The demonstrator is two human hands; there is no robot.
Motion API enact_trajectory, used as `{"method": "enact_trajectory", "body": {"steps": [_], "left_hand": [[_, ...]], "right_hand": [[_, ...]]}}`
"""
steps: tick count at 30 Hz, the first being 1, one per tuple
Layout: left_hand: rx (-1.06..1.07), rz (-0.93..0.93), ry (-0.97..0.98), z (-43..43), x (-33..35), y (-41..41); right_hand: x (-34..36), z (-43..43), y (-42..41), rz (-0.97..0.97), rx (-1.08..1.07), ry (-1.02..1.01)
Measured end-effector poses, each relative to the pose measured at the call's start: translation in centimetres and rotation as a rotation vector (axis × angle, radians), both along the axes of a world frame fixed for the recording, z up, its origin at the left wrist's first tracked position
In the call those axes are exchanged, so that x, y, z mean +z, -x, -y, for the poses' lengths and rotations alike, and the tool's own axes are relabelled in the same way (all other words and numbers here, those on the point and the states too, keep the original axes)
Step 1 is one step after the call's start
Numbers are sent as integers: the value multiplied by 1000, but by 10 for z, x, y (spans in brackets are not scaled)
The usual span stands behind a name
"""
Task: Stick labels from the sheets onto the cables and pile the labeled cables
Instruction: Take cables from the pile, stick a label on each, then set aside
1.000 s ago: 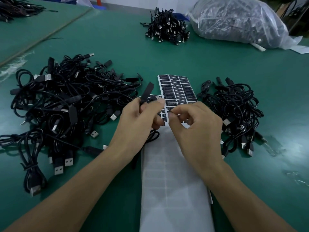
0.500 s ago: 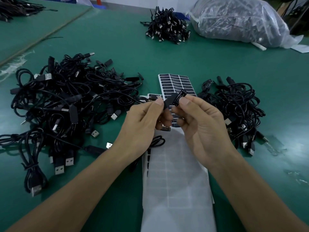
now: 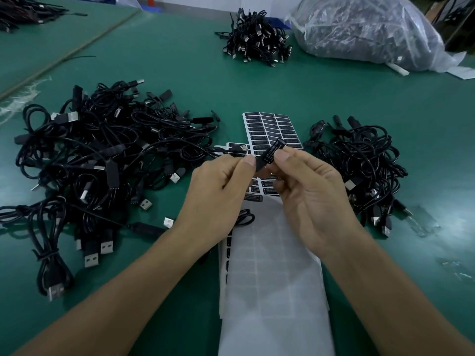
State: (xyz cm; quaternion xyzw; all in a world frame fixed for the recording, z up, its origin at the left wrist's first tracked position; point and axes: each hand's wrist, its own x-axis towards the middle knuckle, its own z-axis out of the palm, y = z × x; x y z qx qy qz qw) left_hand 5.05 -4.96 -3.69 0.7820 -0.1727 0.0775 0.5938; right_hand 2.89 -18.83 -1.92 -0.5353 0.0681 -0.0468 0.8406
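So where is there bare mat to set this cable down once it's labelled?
Bare mat lies between the left cable pile and the far bundle, and between the right cable pile and the plastic bag. The centre is crowded: label sheets fill the gap between both piles.

A factory assembly bench: green-matted table (image 3: 180,73), heaps of black cables (image 3: 102,155), bagged stock (image 3: 365,29).

left hand (image 3: 218,199) and right hand (image 3: 311,199) pinching cable (image 3: 272,151), label sheet (image 3: 270,124) beneath
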Motion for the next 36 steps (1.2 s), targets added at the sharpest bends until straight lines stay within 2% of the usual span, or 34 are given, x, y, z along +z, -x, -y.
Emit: {"method": "enact_trajectory", "body": {"steps": [4, 6, 10, 16, 20, 26, 36], "left_hand": [[5, 135, -205, -4, -1, 1], [20, 158, -234, -6, -2, 1], [-5, 46, -155, -9, 1, 1], [-119, 9, -110, -7, 1, 2], [-101, -84, -49, -8, -1, -3], [-75, -151, 29, -10, 0, -5], [-115, -151, 65, -8, 3, -1]], "right_hand": [[-2, 2, 0, 6, -22, 27], [-3, 1, -1, -1, -31, 35], [-3, 0, -1, -3, -21, 45], [-4, -2, -2, -3, -31, 21], [-3, 2, -2, 22, -13, 11], [-4, 1, -1, 13, -12, 186], [-5, 0, -1, 75, -41, 275]]}}
